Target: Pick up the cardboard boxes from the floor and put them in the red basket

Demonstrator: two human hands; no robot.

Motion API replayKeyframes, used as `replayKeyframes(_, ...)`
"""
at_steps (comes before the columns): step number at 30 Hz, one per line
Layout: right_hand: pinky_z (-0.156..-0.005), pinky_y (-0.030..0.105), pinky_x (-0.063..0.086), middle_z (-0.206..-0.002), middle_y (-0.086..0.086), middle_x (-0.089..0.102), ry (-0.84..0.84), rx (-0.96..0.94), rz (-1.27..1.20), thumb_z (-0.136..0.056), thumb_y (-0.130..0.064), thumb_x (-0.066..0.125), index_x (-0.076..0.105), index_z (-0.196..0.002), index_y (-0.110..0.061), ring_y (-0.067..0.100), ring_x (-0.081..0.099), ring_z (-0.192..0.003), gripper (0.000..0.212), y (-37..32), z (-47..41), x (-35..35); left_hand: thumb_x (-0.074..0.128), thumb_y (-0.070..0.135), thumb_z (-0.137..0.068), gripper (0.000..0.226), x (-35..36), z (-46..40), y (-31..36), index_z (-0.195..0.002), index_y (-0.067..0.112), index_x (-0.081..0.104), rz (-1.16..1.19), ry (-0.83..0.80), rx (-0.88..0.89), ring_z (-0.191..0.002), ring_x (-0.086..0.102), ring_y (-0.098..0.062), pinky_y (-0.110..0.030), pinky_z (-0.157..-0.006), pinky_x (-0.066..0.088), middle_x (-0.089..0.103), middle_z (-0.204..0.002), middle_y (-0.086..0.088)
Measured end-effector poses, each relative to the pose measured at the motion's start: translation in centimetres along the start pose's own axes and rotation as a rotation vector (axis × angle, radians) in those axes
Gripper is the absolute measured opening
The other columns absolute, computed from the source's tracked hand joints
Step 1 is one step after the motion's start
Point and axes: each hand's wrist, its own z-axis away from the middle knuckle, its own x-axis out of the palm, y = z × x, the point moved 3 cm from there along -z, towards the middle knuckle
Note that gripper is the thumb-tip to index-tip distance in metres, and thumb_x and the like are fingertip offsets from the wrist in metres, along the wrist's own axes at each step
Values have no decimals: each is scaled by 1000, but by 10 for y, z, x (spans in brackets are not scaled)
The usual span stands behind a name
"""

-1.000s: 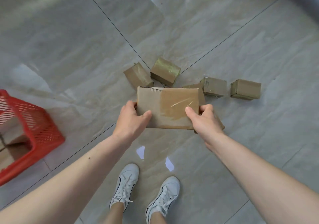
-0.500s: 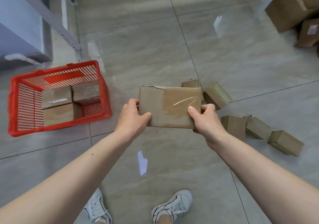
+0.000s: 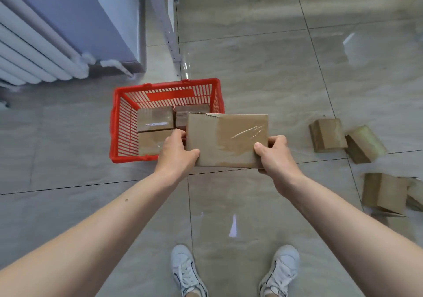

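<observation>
Flat taped cardboard box [image 3: 226,140] held level over red basket [image 3: 119,122] right edge; three boxes [image 3: 155,118] inside; others [image 3: 327,134] on floor.

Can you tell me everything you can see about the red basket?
The red basket is a rectangular bin that looks like plastic, with slatted walls, a solid rim and a solid red panel on its far wall. It sits upright on the grey tiled floor, near a white radiator. At least three brown cardboard boxes lie flat inside it. The held box, gripped by the left hand and right hand, covers the basket's near right corner in the view.
</observation>
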Motion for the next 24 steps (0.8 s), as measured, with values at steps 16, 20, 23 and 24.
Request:
replayKeyframes(16,-68,33,48,-98,1,62,-72,49,146,-87,-9,50,48,-111,-15,16,59,-84,25,-57,-105,121,64,24,-55,57,-52,-145,-49,-112,22,65,5,-44,-84,-99,67,-25,-45,-87,57,67,-113,-4)
replayKeyframes(20,-64,28,49,-98,-3,61,-82,87,157,-90,-8,52,49,-112,-14,11,59,-84,23,-51,-141,140,67,16,-62,55,-38,-180,-66,-116,20,60,46,-47,-116,-105,65,-24,-45,-91,56,69,-113,-2)
replayKeyframes(23,-79,41,56,-100,2,64,-54,131,219,-87,-8,54,53,-110,-15,20,64,-89,24,-34,-169,158,64,19,-61,57,-23,-205,-86,-118,25,62,75,-68,-125,-105,67,-22,-44,-93,55,71,-113,0)
replayKeyframes(24,-84,46,56,-101,4,65,-40,143,248,-86,-9,55,55,-111,-15,23,65,-92,25,-27,-178,165,64,21,-62,59,-17,-213,-93,-121,27,61,73,-84,-136,-106,67,-22,-45,-93,55,70,-115,1)
